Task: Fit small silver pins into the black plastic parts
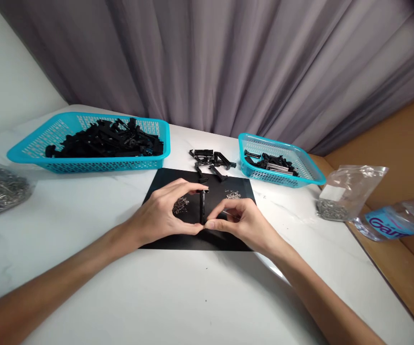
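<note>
A narrow, upright black plastic part [202, 208] is held over a flat, rectangular black mat [195, 243] by the left hand [163, 211], its top and bottom ends pinched between forefinger and thumb. The thumb and forefinger of the right hand [242, 218] are pressed together at the part's lower end; whether anything small is gripped between them cannot be told. The mat is dotted with a left heap of tiny shiny metal pieces [181, 205] and a right heap of tiny silvery metal pieces [233, 195]. On the white marbled tabletop [149, 297], a loose cluster of angular black plastic pieces [210, 160] is flanked by a large blue perforated plastic basket [102, 161] and a smaller blue perforated plastic basket [282, 180], both partly filled with black parts
</note>
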Tool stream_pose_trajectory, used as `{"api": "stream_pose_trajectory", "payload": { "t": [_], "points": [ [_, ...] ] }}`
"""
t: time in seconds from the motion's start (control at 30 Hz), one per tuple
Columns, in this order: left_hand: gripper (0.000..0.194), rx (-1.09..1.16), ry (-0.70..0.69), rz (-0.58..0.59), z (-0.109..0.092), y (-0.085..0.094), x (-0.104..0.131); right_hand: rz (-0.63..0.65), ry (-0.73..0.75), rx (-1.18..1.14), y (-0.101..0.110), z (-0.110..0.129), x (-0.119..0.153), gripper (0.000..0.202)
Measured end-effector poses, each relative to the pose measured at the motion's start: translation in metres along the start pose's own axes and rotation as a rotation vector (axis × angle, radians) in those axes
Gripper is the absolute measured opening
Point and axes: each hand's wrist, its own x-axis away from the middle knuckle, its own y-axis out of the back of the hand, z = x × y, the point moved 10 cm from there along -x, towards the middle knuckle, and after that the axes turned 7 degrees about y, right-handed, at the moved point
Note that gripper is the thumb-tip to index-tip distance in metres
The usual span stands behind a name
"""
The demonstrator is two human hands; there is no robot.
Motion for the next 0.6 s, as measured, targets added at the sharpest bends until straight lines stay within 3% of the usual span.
{"api": "stream_pose_trajectory", "payload": {
  "t": [0.1, 0.3, 0.6],
  "points": [
    [0.062, 0.038, 0.061, 0.008, 0.004, 0.001, -0.002, -0.031, 0.069, 0.027, 0.011, 0.013, 0.002, 0.031],
    [0.062, 0.084, 0.084, 0.011, 0.004, 0.004, -0.005, -0.28, 0.207, 0.183, 0.04, 0.033, 0.013, 0.05],
    [0.061, 0.101, 0.102, 0.017, 0.008, 0.003, -0.003, -0.229, 0.167, -0.229, 0.021, 0.026, 0.013, 0.024]
  ]
}}
